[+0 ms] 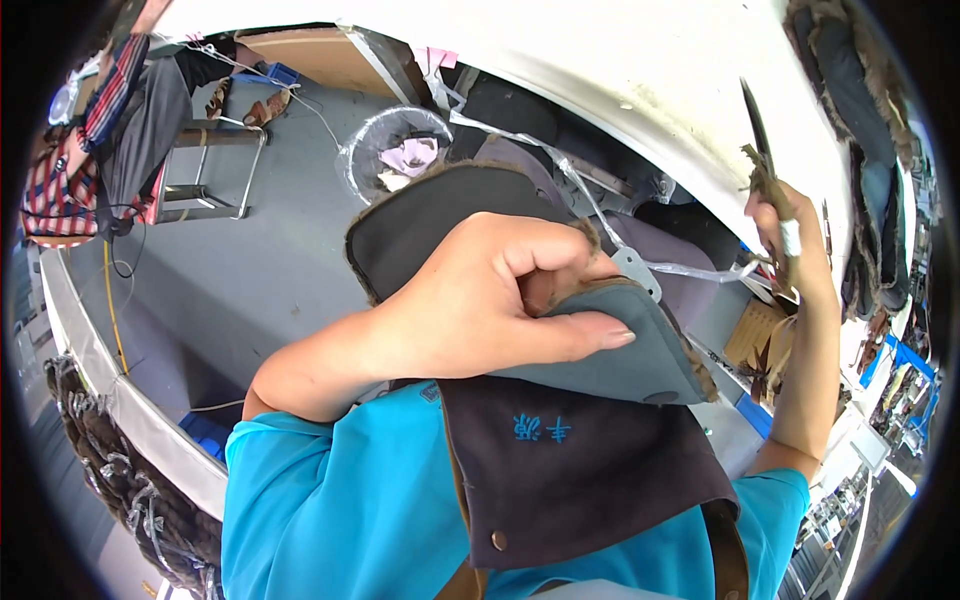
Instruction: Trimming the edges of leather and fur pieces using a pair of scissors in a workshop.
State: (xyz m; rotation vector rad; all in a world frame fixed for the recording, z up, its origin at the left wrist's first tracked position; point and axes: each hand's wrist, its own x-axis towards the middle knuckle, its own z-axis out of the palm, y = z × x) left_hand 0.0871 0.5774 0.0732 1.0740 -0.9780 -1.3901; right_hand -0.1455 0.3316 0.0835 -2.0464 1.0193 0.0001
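My left hand [480, 300] is closed in front of my chest, with thumb and fingers pinching a grey-blue piece of fur-edged material [640, 350]. Brown fuzz shows along its rim. Behind that hand spreads a black panel [430, 225] with a similar furry edge; whether the two are one piece I cannot tell. Out to the right, my right hand [785, 225] is closed around the wrapped handle of a tool with a long, dark, pointed blade [757, 120]. White tape binds part of the handle. A small metal plate with holes [637, 272] shows beside the grey-blue piece.
A white worktop [640, 70] curves across the top, with dark furry pieces [870, 150] at its right end. A plastic-lined bin [395, 150] holds pink scraps. At left are a metal-framed stool [215, 170], a person in a checked garment [62, 190] and a bundle of dark strips [120, 480].
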